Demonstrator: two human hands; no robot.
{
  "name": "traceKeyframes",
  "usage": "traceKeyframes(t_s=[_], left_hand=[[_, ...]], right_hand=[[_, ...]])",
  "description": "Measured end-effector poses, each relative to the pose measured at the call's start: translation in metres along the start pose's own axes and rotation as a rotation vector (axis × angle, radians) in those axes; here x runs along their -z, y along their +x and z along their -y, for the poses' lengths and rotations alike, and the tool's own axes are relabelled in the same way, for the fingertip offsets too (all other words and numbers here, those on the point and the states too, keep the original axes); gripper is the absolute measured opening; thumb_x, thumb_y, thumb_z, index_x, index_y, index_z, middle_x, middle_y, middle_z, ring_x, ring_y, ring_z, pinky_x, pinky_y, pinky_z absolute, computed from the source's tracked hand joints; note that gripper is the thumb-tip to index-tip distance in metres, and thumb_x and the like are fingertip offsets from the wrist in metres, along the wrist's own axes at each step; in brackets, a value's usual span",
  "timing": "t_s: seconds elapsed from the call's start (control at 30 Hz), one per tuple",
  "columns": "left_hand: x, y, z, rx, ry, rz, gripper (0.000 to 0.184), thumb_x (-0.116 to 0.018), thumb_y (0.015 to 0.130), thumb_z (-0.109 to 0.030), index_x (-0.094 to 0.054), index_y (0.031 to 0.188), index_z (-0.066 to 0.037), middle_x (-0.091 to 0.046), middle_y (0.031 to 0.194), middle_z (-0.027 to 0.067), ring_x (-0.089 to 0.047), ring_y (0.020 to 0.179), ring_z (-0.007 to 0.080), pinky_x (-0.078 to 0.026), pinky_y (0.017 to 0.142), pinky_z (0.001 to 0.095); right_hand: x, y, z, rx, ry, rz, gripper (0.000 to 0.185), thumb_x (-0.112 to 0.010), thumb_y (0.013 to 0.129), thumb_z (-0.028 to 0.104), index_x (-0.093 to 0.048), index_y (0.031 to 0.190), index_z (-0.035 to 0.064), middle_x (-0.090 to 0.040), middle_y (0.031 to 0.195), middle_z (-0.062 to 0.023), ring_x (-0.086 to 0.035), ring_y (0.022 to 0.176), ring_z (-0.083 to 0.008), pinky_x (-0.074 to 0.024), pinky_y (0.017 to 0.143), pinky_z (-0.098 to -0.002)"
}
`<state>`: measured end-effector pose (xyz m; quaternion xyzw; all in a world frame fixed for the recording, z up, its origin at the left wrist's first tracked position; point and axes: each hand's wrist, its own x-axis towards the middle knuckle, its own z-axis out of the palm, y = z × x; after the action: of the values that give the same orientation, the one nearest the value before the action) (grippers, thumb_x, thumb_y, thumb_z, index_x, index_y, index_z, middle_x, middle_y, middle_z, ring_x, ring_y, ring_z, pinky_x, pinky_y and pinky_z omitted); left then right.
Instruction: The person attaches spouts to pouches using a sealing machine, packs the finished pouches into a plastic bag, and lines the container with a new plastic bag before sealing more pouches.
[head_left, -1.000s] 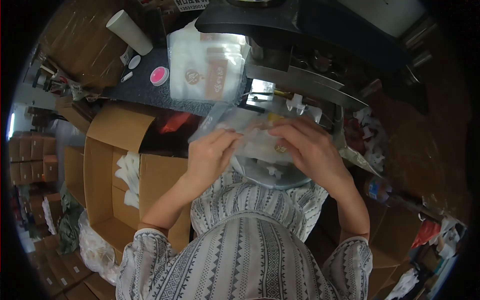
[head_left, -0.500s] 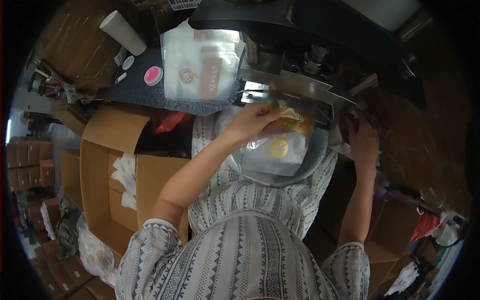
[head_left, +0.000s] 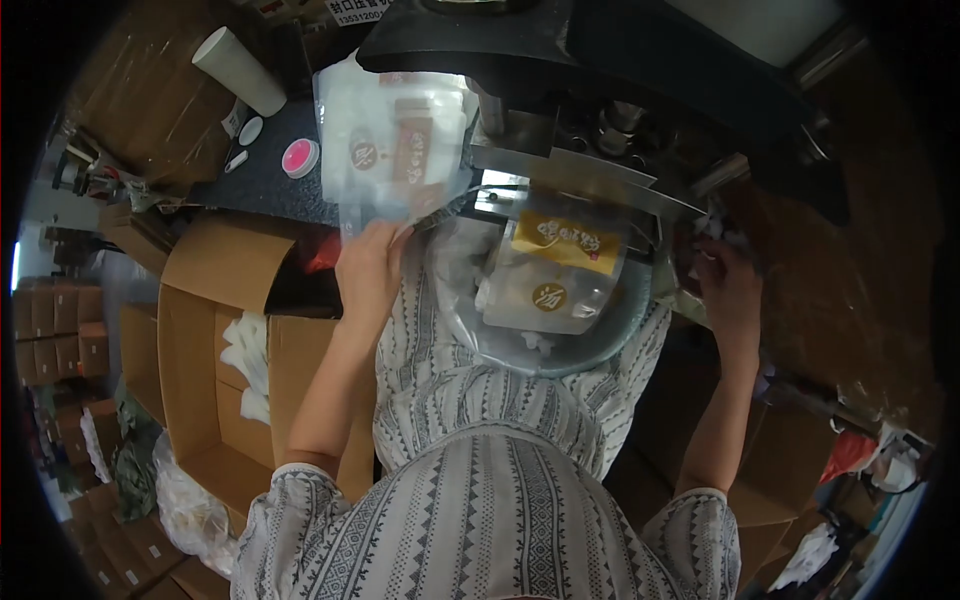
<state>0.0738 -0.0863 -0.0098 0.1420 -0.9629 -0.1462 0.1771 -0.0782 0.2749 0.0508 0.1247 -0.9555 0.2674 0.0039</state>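
On my left, a stack of clear plastic pouches with brown labels lies on a dark towel. My left hand has its fingers closed at the lower edge of a pouch hanging from that stack. Below the metal press machine, a basin rests on my lap with clear pouches in it. The top pouch bears a yellow band and a round gold emblem. My right hand is right of the machine, fingers curled in among small items too dark to make out.
An open cardboard box with white pieces inside stands on the left. A white cup and a round pink-topped container are at the back left. The machine's dark head overhangs the work area.
My left hand has let go of the yellow-banded pouch over the basin and moved left to the stack. That pouch now lies in the basin. My right hand has shifted slightly.
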Motion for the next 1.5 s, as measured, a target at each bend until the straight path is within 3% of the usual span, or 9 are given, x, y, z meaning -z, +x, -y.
traceKeyframes(t_s=[0.13,0.33,0.6,0.77,0.9,1.03,1.17,1.3,1.5], left_hand=[[0.019,-0.013,-0.041,-0.050,-0.140,-0.127,0.013,-0.061,0.080,-0.004,-0.064,0.092,-0.007,-0.064,0.087,0.0094,-0.062,0.074,0.0316,-0.049,0.062,0.0364],[0.034,-0.010,-0.068,-0.129,-0.192,-0.112,0.014,-0.064,0.076,-0.001,-0.064,0.089,-0.006,-0.063,0.083,0.0085,-0.062,0.070,0.0296,-0.049,0.057,0.0348],[0.011,-0.017,-0.079,-0.331,-0.403,0.201,0.009,-0.064,0.081,-0.007,-0.065,0.089,-0.004,-0.064,0.081,0.0097,-0.063,0.067,0.0268,-0.048,0.054,0.0315],[-0.015,0.014,-0.100,0.379,-0.955,0.770,0.020,-0.062,0.090,-0.018,-0.066,0.093,0.001,-0.067,0.077,0.0102,-0.064,0.064,0.0112,-0.048,0.055,0.0239],[-0.036,0.040,-0.105,0.576,-1.309,0.669,0.026,-0.062,0.090,-0.022,-0.065,0.093,0.004,-0.066,0.078,0.0068,-0.062,0.063,0.0107,-0.048,0.056,0.0214],[-0.036,0.035,-0.101,0.581,-1.293,0.730,0.026,-0.060,0.092,-0.023,-0.065,0.098,0.002,-0.063,0.079,0.0031,-0.058,0.071,0.0070,-0.048,0.062,0.0204],[-0.022,0.056,-0.032,0.015,-0.607,-0.133,0.046,-0.065,0.085,-0.032,-0.055,0.119,-0.002,-0.056,0.117,0.0203,-0.058,0.103,0.0291,-0.048,0.084,0.0370],[-0.022,0.019,-0.002,-0.379,0.223,-0.150,0.043,-0.067,0.082,-0.025,-0.056,0.118,-0.005,-0.055,0.117,0.0190,-0.054,0.104,0.0344,-0.044,0.086,0.0410],[0.015,-0.008,-0.023,0.061,-0.109,-0.110,0.010,-0.064,0.080,-0.006,-0.063,0.089,-0.004,-0.063,0.087,0.0110,-0.061,0.078,0.0326,-0.048,0.067,0.0386]], right_hand=[[-0.008,-0.008,0.045,0.259,0.611,0.118,0.018,-0.065,0.080,0.000,-0.065,0.098,0.0020,-0.063,0.106,-0.0135,-0.065,0.086,-0.0218,-0.0537,0.070,-0.0317],[-0.029,-0.012,0.091,0.721,0.429,0.184,0.021,-0.063,0.079,-0.002,-0.063,0.100,0.0022,-0.059,0.115,-0.0071,-0.065,0.092,-0.0221,-0.0564,0.074,-0.0306],[-0.032,-0.014,0.084,0.557,0.587,0.405,0.029,-0.065,0.080,-0.001,-0.063,0.108,0.0040,-0.058,0.120,-0.0064,-0.062,0.100,-0.0193,-0.0538,0.079,-0.0274],[-0.032,-0.012,0.064,0.459,0.443,0.073,0.037,-0.067,0.080,0.001,-0.060,0.116,0.0057,-0.057,0.123,-0.0086,-0.060,0.102,-0.0195,-0.0519,0.082,-0.0295],[-0.013,-0.020,0.034,0.381,0.192,0.137,0.037,-0.067,0.081,0.006,-0.058,0.116,0.0054,-0.059,0.117,-0.0148,-0.061,0.101,-0.0272,-0.0513,0.082,-0.0351],[-0.020,0.000,-0.001,0.166,-0.348,-0.176,0.031,-0.062,0.082,0.011,-0.058,0.112,0.0031,-0.063,0.100,-0.0193,-0.061,0.092,-0.0389,-0.0509,0.077,-0.0430],[-0.051,0.016,-0.075,0.201,-0.418,-0.108,0.025,-0.060,0.082,0.012,-0.058,0.106,0.0026,-0.064,0.091,-0.0194,-0.059,0.084,-0.0427,-0.0499,0.072,-0.0462],[-0.021,0.006,-0.027,0.149,-0.096,-0.035,0.027,-0.063,0.081,0.008,-0.058,0.107,0.0039,-0.064,0.087,-0.0174,-0.064,0.077,-0.0337,-0.0510,0.069,-0.0400],[-0.016,-0.011,0.074,0.300,0.420,0.146,0.026,-0.069,0.079,0.009,-0.056,0.101,0.0016,-0.064,0.096,-0.0147,-0.065,0.074,-0.0326,-0.0526,0.067,-0.0369]])
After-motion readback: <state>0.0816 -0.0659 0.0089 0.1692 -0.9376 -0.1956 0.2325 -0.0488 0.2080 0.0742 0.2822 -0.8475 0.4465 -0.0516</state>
